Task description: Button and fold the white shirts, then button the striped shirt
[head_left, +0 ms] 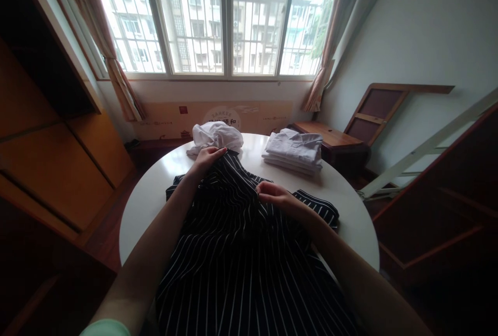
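Note:
A black shirt with white pinstripes (241,253) lies spread and rumpled over the round white table (143,222), its lower part hanging toward me. With pinched fingers, my left hand (208,159) holds the shirt near its collar, lifting that part a little. My right hand (274,194) pinches the striped cloth lower down and to the right. One short sleeve (319,209) sticks out to the right beyond my right wrist. Just past my left hand sits a crumpled heap of white cloth (218,135).
A neat stack of folded white shirts (292,150) stands at the table's back right. Behind it are a low wooden bench (327,135) and a pale ladder (420,154) leaning at the right. Wooden cabinets (62,170) line the left side, and a barred window (225,19) is ahead.

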Demonstrator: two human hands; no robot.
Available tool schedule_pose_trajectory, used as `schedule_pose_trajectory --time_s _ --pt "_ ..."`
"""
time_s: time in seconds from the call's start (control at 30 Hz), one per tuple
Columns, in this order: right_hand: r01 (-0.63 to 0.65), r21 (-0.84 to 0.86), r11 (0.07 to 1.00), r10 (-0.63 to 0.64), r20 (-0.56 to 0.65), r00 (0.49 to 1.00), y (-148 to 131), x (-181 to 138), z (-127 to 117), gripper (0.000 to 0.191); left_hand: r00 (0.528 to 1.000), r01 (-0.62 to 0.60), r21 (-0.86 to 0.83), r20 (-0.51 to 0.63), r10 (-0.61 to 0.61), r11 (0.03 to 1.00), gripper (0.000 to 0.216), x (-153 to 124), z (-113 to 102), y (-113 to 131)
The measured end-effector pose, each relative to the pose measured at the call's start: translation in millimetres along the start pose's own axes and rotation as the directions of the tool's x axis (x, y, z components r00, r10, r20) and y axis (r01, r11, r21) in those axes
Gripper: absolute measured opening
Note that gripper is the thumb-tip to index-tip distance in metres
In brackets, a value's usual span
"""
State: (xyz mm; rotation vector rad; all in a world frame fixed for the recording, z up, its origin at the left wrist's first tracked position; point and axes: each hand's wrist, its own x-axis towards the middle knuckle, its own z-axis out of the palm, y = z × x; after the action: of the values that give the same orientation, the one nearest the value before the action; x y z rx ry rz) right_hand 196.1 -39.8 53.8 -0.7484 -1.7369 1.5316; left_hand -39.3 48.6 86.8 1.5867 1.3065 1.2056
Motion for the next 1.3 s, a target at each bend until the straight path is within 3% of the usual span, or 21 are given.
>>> schedule_pose_trajectory --time_s 0.07,0.13,0.17,0.2,0.27,0.33,0.43,0.6,0.83,1.1,1.3 --pt "0.023 -0.095 0.995 -0.031 -0.077 0.997 4 2 1 0.022 0.974 -0.109 0.195 -0.176 0.144 0.975 0.019 -4 8 -7" --pt "0.03 -0.197 0.98 -0.058 -0.141 0.988 8 3 3 0.02 0.875 -0.211 0.399 -0.33 0.354 0.892 0.015 -17 17 -9" --pt "0.03 -0.248 0.968 -0.075 -0.173 0.982 9 3 5 0.019 0.825 -0.254 0.473 -0.349 0.444 0.844 0.014 -27 22 -8" --pt "0.028 -0.297 0.955 -0.093 -0.205 0.974 10 4 6 0.018 0.808 -0.29 0.505 -0.327 0.491 0.813 0.01 -38 28 -6" --pt "0.018 -0.383 0.924 -0.132 -0.273 0.953 12 4 9 0.016 0.864 -0.331 0.442 -0.214 0.456 0.834 0.009 -63 38 -2" --pt "0.002 -0.457 0.889 -0.171 -0.33 0.928 12 4 13 0.014 0.937 -0.328 0.299 -0.022 0.35 0.896 0.015 -84 47 0" --pt "-0.016 -0.56 0.828 -0.234 -0.372 0.898 13 3 19 0.01 0.964 -0.252 0.123 0.117 0.238 0.96 0.019 -101 60 -6" --pt "-0.048 -0.686 0.726 -0.3 -0.379 0.876 22 4 28 0.007 0.971 -0.218 0.074 0.12 0.209 0.973 0.017 -105 76 -32" --pt "-0.153 -0.736 0.659 -0.268 -0.42 0.867 32 5 35 0.006 0.966 -0.253 0.113 -0.02 0.257 0.961 0.013 -111 78 -39" --pt "-0.125 -0.719 0.684 -0.27 -0.408 0.872 35 5 37 0.007 0.978 -0.203 0.038 -0.036 0.204 0.979 0.01 -110 76 -39" --pt "-0.085 -0.646 0.759 -0.236 -0.394 0.888 33 6 36 0.008 0.984 -0.178 -0.031 -0.016 0.177 0.984 0.013 -111 73 -39"
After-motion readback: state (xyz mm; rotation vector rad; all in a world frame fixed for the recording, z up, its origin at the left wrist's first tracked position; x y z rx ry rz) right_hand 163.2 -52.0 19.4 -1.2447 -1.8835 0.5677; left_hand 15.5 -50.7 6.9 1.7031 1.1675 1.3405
